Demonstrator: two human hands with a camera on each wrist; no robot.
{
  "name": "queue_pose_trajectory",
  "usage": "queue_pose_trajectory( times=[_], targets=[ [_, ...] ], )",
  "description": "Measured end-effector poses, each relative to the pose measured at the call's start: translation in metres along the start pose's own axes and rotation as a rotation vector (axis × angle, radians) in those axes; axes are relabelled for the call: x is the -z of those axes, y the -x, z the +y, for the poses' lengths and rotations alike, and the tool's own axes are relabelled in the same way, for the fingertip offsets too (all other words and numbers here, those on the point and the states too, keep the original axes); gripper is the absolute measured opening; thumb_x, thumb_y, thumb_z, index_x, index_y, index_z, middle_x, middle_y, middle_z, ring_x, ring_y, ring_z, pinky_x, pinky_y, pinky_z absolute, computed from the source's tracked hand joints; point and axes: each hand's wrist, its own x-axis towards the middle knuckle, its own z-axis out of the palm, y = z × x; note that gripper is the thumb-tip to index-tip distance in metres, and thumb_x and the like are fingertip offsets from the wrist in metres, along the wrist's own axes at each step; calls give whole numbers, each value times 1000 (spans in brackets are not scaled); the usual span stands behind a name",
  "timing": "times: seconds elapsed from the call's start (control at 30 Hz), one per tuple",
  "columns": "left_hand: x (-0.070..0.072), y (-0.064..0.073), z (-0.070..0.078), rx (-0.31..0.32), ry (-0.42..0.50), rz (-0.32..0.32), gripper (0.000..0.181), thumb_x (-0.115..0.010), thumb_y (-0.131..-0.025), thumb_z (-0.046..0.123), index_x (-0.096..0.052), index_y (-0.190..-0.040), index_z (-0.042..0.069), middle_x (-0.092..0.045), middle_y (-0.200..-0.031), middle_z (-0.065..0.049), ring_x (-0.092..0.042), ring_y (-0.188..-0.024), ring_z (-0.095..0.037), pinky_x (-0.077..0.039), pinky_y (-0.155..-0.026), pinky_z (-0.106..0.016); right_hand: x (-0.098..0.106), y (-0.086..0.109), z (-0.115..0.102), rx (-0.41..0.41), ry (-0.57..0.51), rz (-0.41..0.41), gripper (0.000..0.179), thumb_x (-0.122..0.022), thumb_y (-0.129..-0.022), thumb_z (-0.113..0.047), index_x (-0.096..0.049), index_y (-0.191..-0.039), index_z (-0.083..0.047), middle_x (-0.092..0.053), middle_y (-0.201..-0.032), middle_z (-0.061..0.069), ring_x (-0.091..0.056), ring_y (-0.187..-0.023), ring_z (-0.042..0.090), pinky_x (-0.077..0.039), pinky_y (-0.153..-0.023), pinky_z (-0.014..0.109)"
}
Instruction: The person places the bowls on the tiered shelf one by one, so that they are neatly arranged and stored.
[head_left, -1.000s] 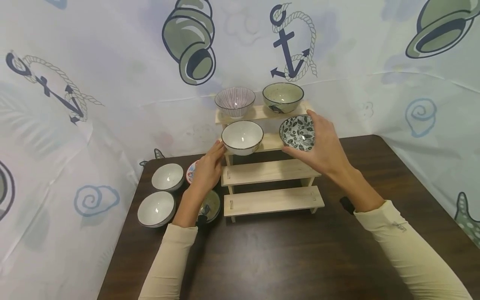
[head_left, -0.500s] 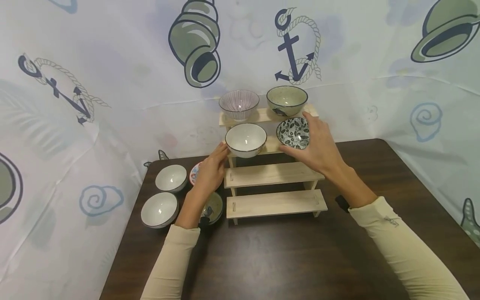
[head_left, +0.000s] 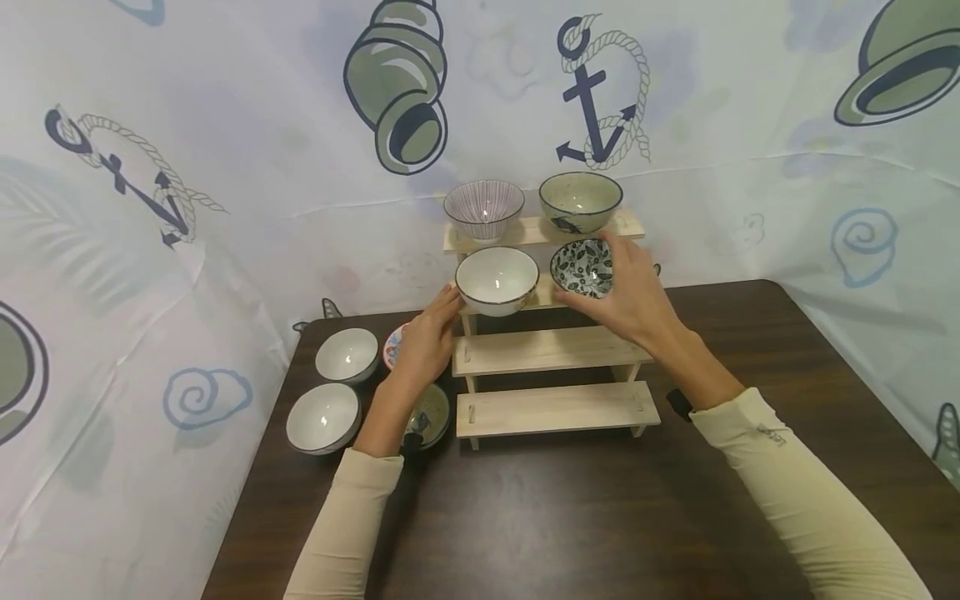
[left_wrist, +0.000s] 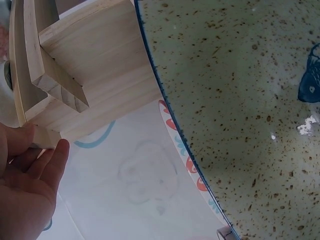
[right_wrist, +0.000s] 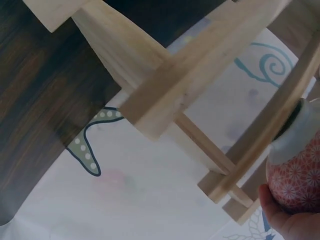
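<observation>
In the head view my right hand (head_left: pixel 637 292) holds a small bowl (head_left: pixel 581 268) with black leaves inside, at the right of the second-highest tier. The right wrist view shows the bowl's red patterned outside (right_wrist: pixel 300 175) with my fingertips beneath it; whether its base touches the tier is unclear. My left hand (head_left: pixel 426 340) is at the left end of that tier, beside a white bowl (head_left: pixel 497 282). The left wrist view has the left thumb and fingers (left_wrist: pixel 30 185) pinching the end of the wooden stand (left_wrist: pixel 110 60).
A striped bowl (head_left: pixel 484 208) and a green bowl (head_left: pixel 581 202) stand on the top tier. On the table left of the stand are two white bowls (head_left: pixel 347 354), a red-and-blue patterned dish (head_left: pixel 392 346) and a speckled bowl (head_left: pixel 431 421), partly behind the left arm.
My right hand has shifted the leaf-patterned bowl a little left, closer to the white bowl. My left hand stays at the stand's end; the head view has shifted slightly.
</observation>
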Motion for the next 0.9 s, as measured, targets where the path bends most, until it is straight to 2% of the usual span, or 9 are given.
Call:
queue_pose_trajectory(
  times=[0.17,0.4,0.67,0.9],
  targets=[
    [1,-1,3,-9,7,9,37,-51,-105,5,-63,-140,3,-53,-155,-10,-45,-149,-25,-39,-121,-47,-1,0,4,12,16,-13,111,-77,-78,-69,-31,-159,-9,-48,-151,21,-45,-137,42,-43,-107,64],
    [0,0,2,2,9,4,37,-51,-106,5,-62,-141,3,-52,-156,-9,-44,-150,-25,-38,-121,-45,6,2,3,38,66,-19,123,-80,-75,-70,-19,-165,-13,-27,-166,24,-32,-150,48,-32,-117,70],
    [0,2,2,17,17,-3,38,-51,-106,4,-61,-142,3,-51,-157,-9,-44,-151,-24,-37,-122,-45,21,25,16,7,11,-17,126,-82,-76,-65,-15,-166,-8,-21,-170,18,-20,-156,42,-26,-120,70],
    [1,1,5,30,-3,-14,38,-51,-106,5,-61,-142,3,-51,-158,-8,-43,-151,-23,-37,-122,-44,19,51,40,-92,-8,-78,122,-74,-86,-63,-5,-166,-2,-9,-172,25,-10,-158,48,-19,-122,71]
  ],
)
